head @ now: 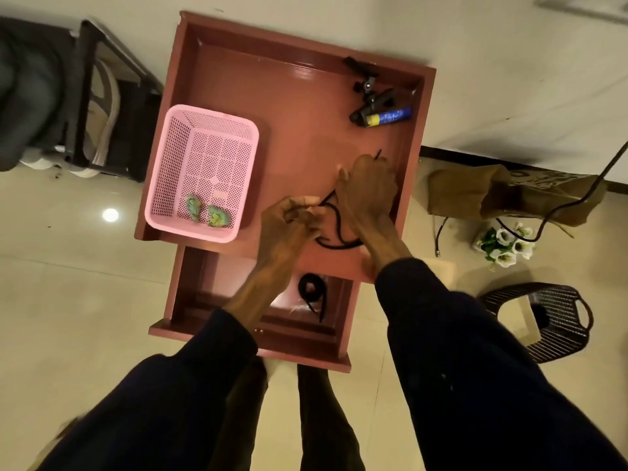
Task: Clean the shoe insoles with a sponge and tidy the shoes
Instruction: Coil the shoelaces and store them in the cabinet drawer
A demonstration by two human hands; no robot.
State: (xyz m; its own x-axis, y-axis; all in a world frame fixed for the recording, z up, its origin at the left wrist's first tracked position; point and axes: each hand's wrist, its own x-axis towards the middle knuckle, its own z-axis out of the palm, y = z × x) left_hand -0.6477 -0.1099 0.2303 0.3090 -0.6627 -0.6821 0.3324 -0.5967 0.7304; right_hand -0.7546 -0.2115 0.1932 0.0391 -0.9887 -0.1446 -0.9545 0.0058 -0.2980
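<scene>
On the near right of the red table [299, 107] the black shoelace [334, 246] lies in limp loops, pinched by the left hand [292, 215] and gripped near its far end by the curled right hand [368, 185]; light and floppy, it is probably best held by its ends.

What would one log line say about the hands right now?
left hand pinches black lace | right hand grips black lace | second lace coiled in drawer | pink basket holds green sponges

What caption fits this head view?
Left hand and right hand hold a black lace on the red table.
</scene>
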